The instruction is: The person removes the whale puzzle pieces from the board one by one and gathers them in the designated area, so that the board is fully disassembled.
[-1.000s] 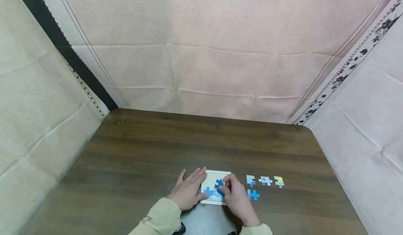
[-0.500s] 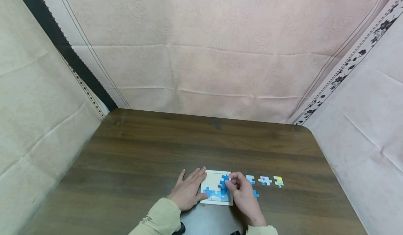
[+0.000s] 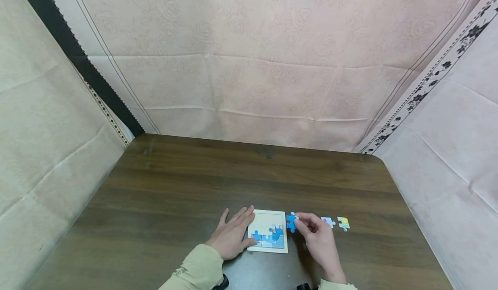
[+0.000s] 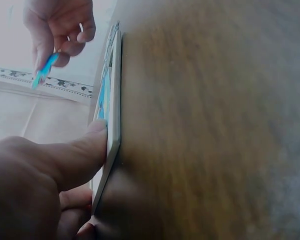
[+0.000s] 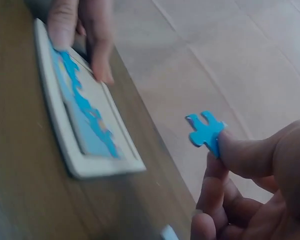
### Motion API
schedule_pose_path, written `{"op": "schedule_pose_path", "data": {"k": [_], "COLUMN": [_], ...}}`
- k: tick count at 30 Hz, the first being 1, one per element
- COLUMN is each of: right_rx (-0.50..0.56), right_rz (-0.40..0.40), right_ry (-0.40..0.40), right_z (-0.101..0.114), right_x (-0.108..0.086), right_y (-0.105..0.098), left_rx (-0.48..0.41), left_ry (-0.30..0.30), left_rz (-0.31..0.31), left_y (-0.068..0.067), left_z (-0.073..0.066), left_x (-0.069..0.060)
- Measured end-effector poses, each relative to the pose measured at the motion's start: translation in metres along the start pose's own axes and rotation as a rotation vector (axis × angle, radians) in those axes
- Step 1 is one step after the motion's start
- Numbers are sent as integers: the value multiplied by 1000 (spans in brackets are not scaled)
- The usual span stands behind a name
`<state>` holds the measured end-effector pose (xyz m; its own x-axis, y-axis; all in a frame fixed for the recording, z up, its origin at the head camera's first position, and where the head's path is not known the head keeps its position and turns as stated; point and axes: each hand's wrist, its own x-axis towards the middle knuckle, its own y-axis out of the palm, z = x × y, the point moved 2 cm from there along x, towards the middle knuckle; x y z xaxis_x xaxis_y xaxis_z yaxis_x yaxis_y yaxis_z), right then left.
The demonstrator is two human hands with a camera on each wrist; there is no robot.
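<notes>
A shallow pale puzzle tray (image 3: pixel 267 219) lies on the table, with joined blue puzzle pieces (image 3: pixel 277 237) along its near side. My left hand (image 3: pixel 232 234) rests on the tray's left side, fingers spread, its thumb on the pieces near the lower left edge. Just right of the tray, my right hand (image 3: pixel 320 240) pinches a blue puzzle piece (image 3: pixel 291 222) between thumb and fingers. The right wrist view shows this held piece (image 5: pixel 206 131) raised above the table, apart from the tray (image 5: pixel 65 145).
On the brown wooden table (image 3: pixel 218 182), a pinkish-blue puzzle piece (image 3: pixel 328 222) and a yellow-and-blue one (image 3: pixel 343 223) lie right of my right hand. That hand covers the spot where other loose pieces lay. Pale cloth (image 3: pixel 249 87) hangs behind the table.
My right hand has moved right with the blue puzzle piece, from over the tray to beyond its right edge. It now covers the nearer loose pieces. My left hand has stayed put.
</notes>
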<state>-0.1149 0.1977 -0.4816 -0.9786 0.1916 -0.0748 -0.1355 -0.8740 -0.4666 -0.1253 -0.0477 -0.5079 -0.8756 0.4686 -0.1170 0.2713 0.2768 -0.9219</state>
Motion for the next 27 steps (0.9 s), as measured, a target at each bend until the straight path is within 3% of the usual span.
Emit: {"op": "schedule_pose_path", "data": {"k": [13,19,27], "right_rx": [-151,-280,-306], "right_rz": [-142,-84,-23], "right_ry": [119,179,238], "right_z": [-24,-38,-48], "right_x": [-3,-3,-5], "right_y": [-61,-81,-86], "left_rx": [2,0,1], "left_ry": [9,9,10], "left_rz": [-10,-13,-9], "left_y": [1,1,2], "left_z": [1,1,2], "left_x": [0,0,0]}}
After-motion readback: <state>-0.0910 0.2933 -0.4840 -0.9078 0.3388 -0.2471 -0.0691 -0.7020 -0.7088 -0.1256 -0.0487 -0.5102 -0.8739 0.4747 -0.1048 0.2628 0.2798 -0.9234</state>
